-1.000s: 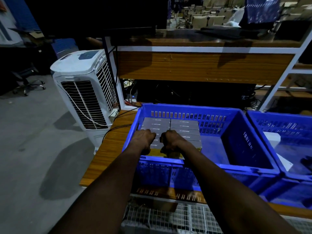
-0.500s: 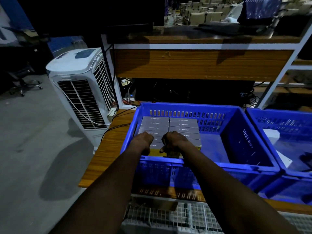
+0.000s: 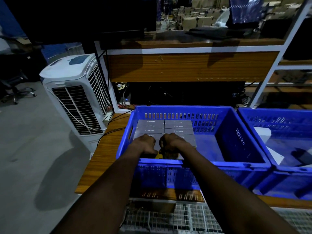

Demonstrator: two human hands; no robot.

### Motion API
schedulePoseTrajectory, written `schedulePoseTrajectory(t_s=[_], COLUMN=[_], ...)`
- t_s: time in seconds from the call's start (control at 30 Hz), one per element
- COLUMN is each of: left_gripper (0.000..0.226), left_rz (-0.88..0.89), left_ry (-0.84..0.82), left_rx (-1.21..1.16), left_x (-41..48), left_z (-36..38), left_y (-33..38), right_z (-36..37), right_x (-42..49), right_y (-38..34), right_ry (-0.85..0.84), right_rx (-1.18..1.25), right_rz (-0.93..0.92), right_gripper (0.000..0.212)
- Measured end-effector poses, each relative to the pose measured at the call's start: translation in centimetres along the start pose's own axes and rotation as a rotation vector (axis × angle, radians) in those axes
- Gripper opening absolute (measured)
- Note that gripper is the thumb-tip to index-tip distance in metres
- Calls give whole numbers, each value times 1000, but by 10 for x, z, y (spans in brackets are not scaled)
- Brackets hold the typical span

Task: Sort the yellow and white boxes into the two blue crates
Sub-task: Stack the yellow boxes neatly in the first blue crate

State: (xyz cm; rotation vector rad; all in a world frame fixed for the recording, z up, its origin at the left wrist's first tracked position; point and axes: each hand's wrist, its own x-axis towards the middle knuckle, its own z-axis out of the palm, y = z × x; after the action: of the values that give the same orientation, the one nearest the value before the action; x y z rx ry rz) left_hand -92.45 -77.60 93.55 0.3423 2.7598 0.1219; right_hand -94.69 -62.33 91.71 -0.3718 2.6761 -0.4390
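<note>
The left blue crate (image 3: 236, 163) holds two rows of flat boxes (image 3: 179, 126) with grey printed tops and yellow sides, packed in its left half. My left hand (image 3: 145, 144) and my right hand (image 3: 173, 143) are side by side inside this crate. Their fingers curl down over the nearest boxes in the two rows, and a yellow edge (image 3: 158, 156) shows between the wrists. The right blue crate (image 3: 278, 112) holds a white box (image 3: 263, 134) near its left wall. What lies under my palms is hidden.
Both crates stand on a wooden table (image 3: 104, 154). A white air cooler (image 3: 76, 98) stands on the floor to the left, with cables running to it. A wooden shelf unit (image 3: 185, 66) rises behind the crates. A wire mesh (image 3: 168, 218) lies below the table's near edge.
Both hands stay curled on the nearest boxes in the left crate. Only the view has shifted slightly.
</note>
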Motion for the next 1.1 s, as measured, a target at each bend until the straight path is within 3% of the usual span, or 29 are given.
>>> schedulePoseTrajectory(t_s=[0.3,0.47,0.6,0.83,1.1], left_gripper=[27,30,47,78,73], left_rz=[2,61,111,203,241], left_ry=[189,383,467,490,531], left_rx=[15,60,73,26,-125], left_x=[8,12,27,53,63], left_z=[-1,-2,-4,-20,-28], left_y=[10,26,54,129,230], right_z=[-16,-23,-29,-48,-86], right_x=[-15,-25,-37,-69,-117], right_y=[32,52,69,116,180], right_ry=[250,326,444,648,728], right_rx=[-33,-171,-183,-132,-64], right_rz=[83,110,131,159,220], right_gripper=[26,45,46,62,59])
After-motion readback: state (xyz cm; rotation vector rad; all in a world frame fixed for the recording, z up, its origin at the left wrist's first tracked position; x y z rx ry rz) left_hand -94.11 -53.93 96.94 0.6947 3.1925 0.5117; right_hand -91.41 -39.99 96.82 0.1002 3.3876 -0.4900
